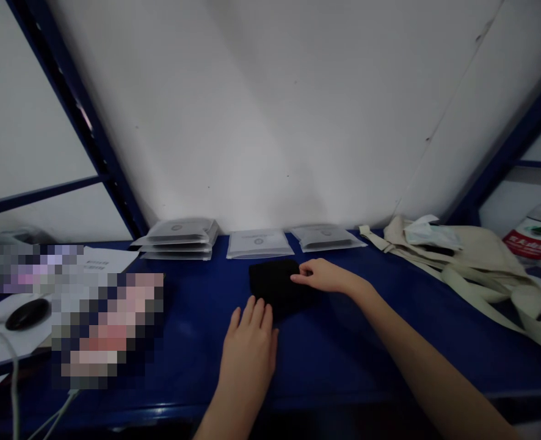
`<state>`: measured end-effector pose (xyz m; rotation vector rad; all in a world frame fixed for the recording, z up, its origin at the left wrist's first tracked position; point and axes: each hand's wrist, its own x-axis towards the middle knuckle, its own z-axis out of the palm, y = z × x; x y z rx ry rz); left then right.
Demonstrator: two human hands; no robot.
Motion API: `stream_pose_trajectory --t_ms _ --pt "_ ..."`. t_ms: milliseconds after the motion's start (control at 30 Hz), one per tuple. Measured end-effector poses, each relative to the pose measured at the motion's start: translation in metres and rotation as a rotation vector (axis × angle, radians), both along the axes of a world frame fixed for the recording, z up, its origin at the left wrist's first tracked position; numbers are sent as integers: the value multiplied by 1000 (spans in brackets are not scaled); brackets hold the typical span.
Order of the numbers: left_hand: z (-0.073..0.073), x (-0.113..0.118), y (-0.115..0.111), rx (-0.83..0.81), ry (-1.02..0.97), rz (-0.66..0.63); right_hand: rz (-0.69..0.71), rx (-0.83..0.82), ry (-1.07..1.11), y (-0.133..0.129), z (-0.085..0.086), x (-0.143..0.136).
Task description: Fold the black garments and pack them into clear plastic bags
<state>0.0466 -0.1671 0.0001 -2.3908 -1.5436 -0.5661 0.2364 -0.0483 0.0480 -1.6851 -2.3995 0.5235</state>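
A dark black bundle that looks like folded cloth (275,282) lies on the blue tabletop in front of me. My right hand (323,275) reaches in from the right, thumb and forefinger pinched at the cloth's upper right edge. On the near left side, my left hand (252,333) rests with fingers stretched out and fingertips at the cloth's lower edge. The cloth's folds are too dark to make out. Just behind it lie a flat translucent zip bag (260,243) and another frosted bag (328,236).
Several frosted bags (179,235) are stacked at the back left. Left of me are a blurred-out phone-like object (115,330), a black mouse (27,313), papers (110,260) and cables (60,409). A beige tote bag (476,250) and a red-labelled bottle (536,238) are at right.
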Motion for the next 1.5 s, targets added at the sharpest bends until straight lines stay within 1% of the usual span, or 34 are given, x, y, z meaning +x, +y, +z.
stream_pose_trajectory --t_ms 100,233,400,500,567,700,800,867,933,1000,1100,1167,1233,1300,1367,1433,1500 --pt "3 -17 3 -10 -23 43 -20 -6 -56 -1 1 1" --pt "10 -29 5 0 -115 64 -56 107 -3 -2 1 0" --pt "19 -27 4 36 -240 103 46 193 132 -4 1 -7" --pt "22 -18 8 47 -254 44 89 205 149 -6 -2 -13" --pt "25 -11 15 -8 -206 1 98 195 140 -7 -4 -17" --pt "38 -5 38 -221 -92 -10 103 140 126 -7 -7 -19" --pt "51 -10 59 -410 -111 -9 104 111 135 -7 -8 -19" --pt "58 -15 72 -501 -146 -26 98 107 134 -6 -9 -18" --pt "63 -21 83 -538 -153 -46 90 100 125 -6 -10 -18" --pt "65 -25 94 -553 -116 -62 84 96 110 -5 -10 -19" --pt "64 -30 107 -587 -40 -78 79 89 85 -5 -11 -19" --pt "58 -35 115 -593 -26 -67 73 90 72 -4 -11 -18" --pt "50 -40 122 -563 -33 -38 65 98 56 -5 -11 -18" --pt "41 -45 127 -494 -32 8 51 113 37 -6 -9 -19" --pt "35 -51 131 -382 -13 43 41 150 30 -9 -7 -20" --pt "30 -56 134 -260 22 55 50 226 54 -12 -3 -22" --pt "25 -60 138 -172 63 43 94 324 99 -15 0 -25"
